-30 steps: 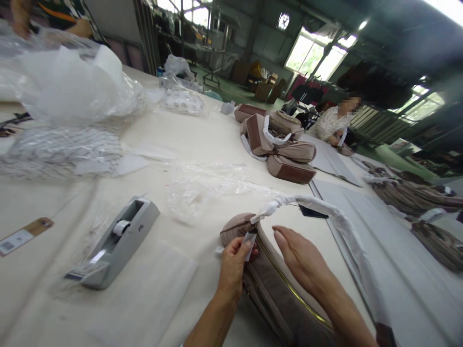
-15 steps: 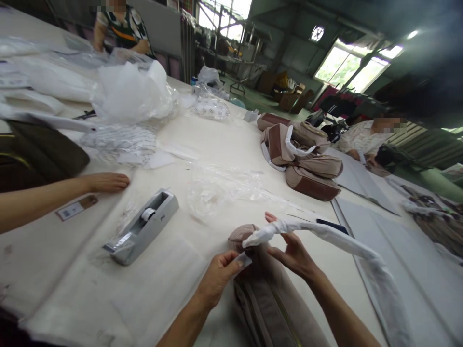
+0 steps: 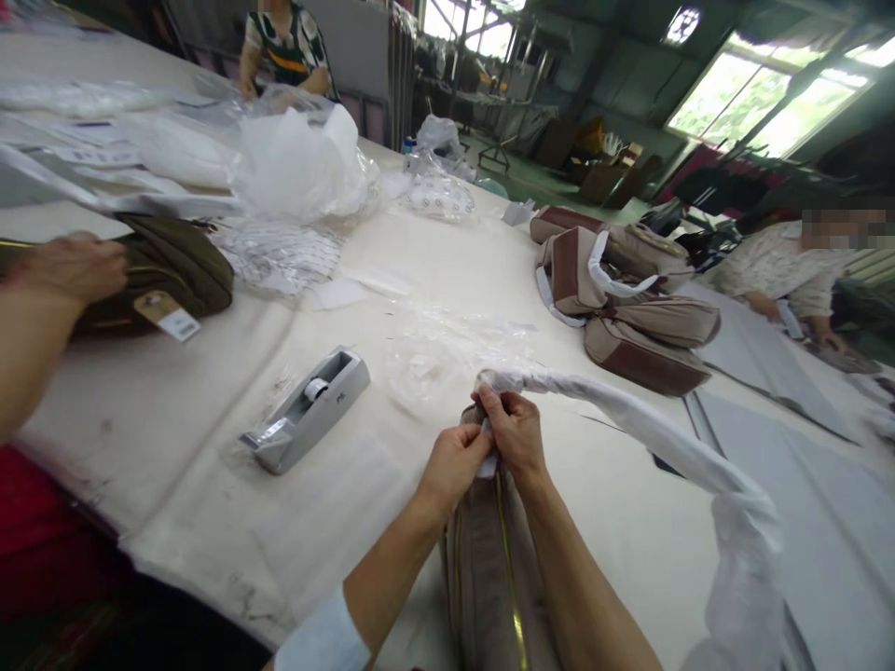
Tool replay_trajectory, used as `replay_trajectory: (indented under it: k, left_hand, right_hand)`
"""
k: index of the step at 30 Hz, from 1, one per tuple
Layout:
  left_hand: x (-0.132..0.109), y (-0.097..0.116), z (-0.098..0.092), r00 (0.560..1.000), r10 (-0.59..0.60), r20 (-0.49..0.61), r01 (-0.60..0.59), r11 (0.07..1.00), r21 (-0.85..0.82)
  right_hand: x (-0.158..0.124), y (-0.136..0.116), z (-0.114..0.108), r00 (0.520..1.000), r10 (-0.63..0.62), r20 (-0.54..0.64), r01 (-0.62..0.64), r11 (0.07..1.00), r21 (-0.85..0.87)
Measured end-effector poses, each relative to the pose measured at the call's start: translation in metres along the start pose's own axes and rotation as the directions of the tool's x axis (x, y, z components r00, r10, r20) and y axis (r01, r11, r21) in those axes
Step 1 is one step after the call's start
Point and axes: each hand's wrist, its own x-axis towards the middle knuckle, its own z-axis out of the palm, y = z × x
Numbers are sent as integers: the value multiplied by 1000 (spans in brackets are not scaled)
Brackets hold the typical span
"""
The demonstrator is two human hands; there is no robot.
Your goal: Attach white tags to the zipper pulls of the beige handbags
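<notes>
A taupe bag (image 3: 482,568) with gold zips lies in front of me. Its handle (image 3: 629,424), wrapped in thin white material, arches away to the right. At the handle's far end, my left hand (image 3: 447,471) is closed in a pinch on a short pale strip of tape (image 3: 488,463). Right beside it, my right hand (image 3: 516,436) has thumb and fingers closed around the wrapped handle end. The two hands' fingertips meet there and partly hide the joint.
Left of my hands stands a grey tape dispenser (image 3: 314,415). A co-worker's hand (image 3: 76,270) rests over an olive bag (image 3: 178,266) with a tag. Clear plastic (image 3: 426,363) lies ahead, and taupe bags (image 3: 650,345) are piled further right. Two other people sit beyond.
My right hand has gone from open to closed on the handle end, and my left hand has met it there. The co-worker's hand has moved onto the olive bag; the view has shifted.
</notes>
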Motion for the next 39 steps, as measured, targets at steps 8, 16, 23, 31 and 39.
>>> replay_trajectory:
  k: [8,16,23,31,39]
  left_hand:
    - [-9,3,-35,999,6,-46,-2,996,85]
    - [-16,5,-29,976,205,-69,-174,934,313]
    - [-10,5,-24,988,16,-153,-36,991,-126]
    - [1,-4,-16,960,-26,-279,-86,921,-381]
    - [-2,2,-18,926,220,-308,-224,974,23]
  right_hand:
    - [-34,-7,-26,999,17,-27,-20,996,-92]
    - [-35,-2,-5,976,138,171,-119,986,-116]
    - [-31,0,-7,973,92,210,-80,995,-65]
    - [-31,0,-5,987,86,133,-66,987,-147]
    - [-20,-5,-22,838,-357,412,493,819,-294]
